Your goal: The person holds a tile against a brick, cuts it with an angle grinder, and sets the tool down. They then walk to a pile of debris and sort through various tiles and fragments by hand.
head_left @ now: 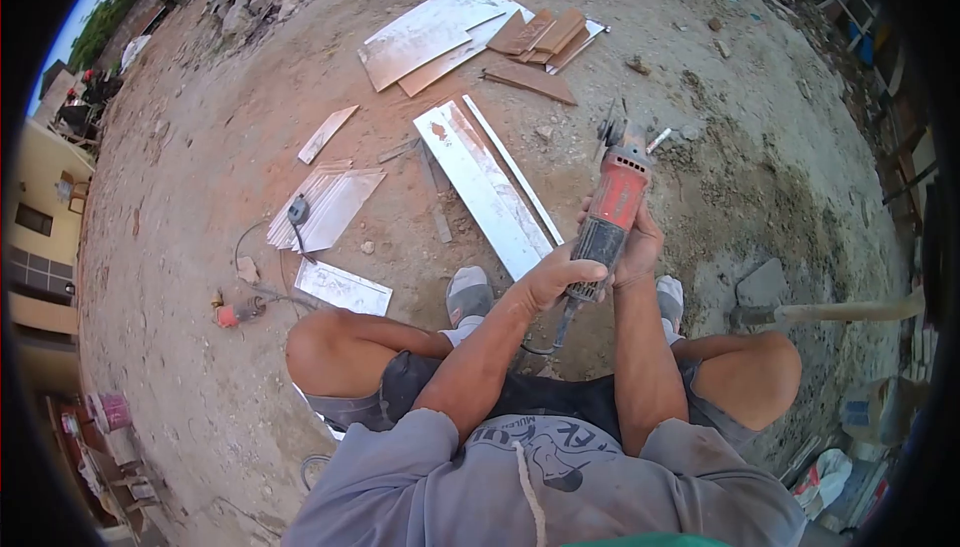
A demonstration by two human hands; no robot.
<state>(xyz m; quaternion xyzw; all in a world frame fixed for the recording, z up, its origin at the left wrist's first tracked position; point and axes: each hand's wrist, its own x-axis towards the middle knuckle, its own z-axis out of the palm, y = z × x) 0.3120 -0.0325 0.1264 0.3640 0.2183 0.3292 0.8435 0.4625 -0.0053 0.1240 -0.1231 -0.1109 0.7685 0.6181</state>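
A red and black angle grinder [618, 197] is held up between my hands, its disc end pointing away from me and its cord hanging from the near end. My left hand [566, 275] is wrapped round the lower black part, with the thumb across it. On the right side of the body, my right hand [640, 245] grips the grinder too. Beyond the tool's left side, a long white tile [487, 187] lies on the dirt with a narrow white strip [512, 169] alongside it.
Large tile pieces [440, 32] and brown offcuts [545, 35] lie at the far side. Stacked tile pieces [330, 205], a short white tile [343, 288] and another red tool [240, 314] are on the left. A long-handled tool [850, 310] lies on the right.
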